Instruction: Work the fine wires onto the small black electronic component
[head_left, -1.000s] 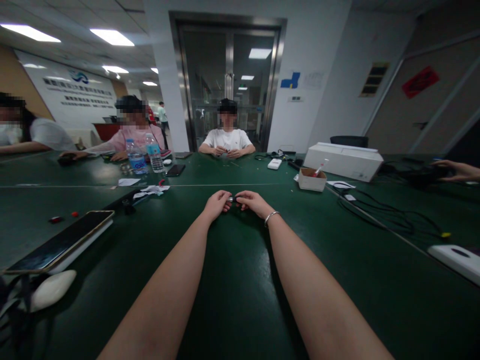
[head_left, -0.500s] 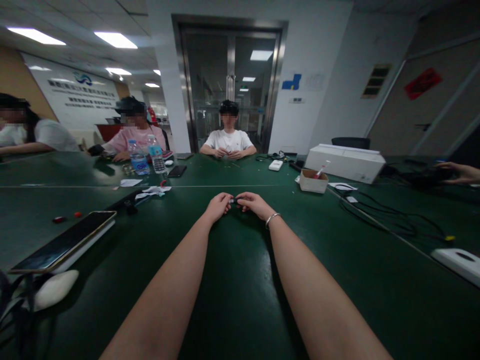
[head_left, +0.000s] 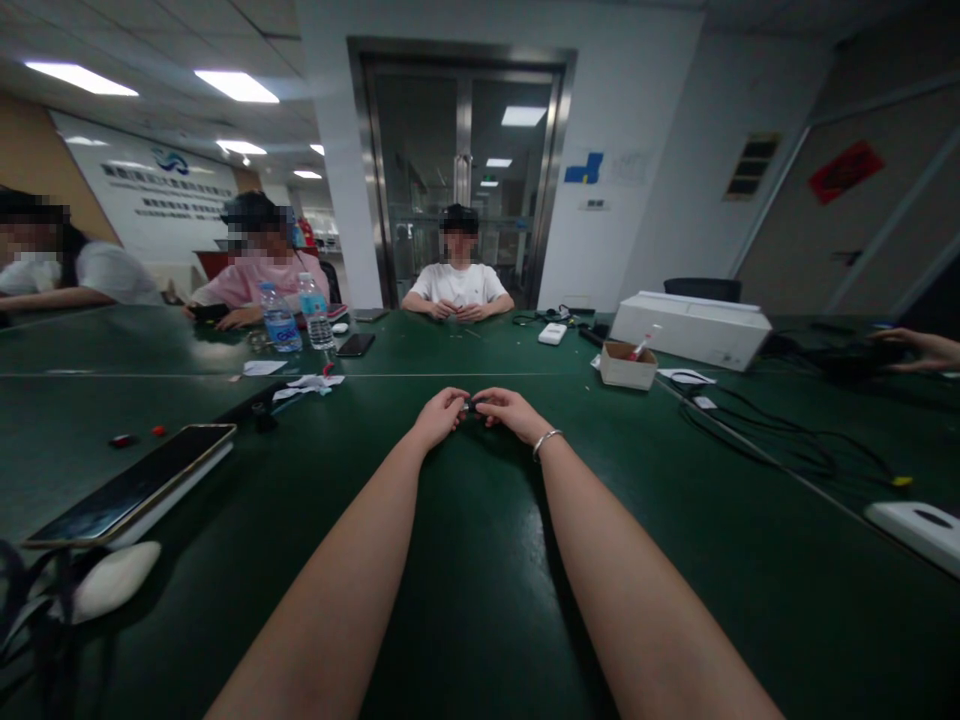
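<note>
Just above the green table [head_left: 480, 520], my left hand [head_left: 440, 417] and my right hand [head_left: 510, 412] meet fingertip to fingertip. Between them is a small dark object [head_left: 472, 406] with a light, shiny bit at its left end. Both hands pinch it, the left at the shiny end and the right at the dark end. Its kind is too small to make out, and fingers cover most of it. A silver bracelet circles my right wrist.
A phone [head_left: 139, 485] lies on a white box at left, near dark straps. Crumpled paper [head_left: 309, 386] and water bottles [head_left: 280, 320] stand beyond. To the right are a small carton [head_left: 628, 368], a long white box [head_left: 690, 328] and black cables [head_left: 795, 440]. Several people sit around the table.
My hands keep their pinch on the small dark object, with only slight finger movement. The whole view has shifted slightly.
</note>
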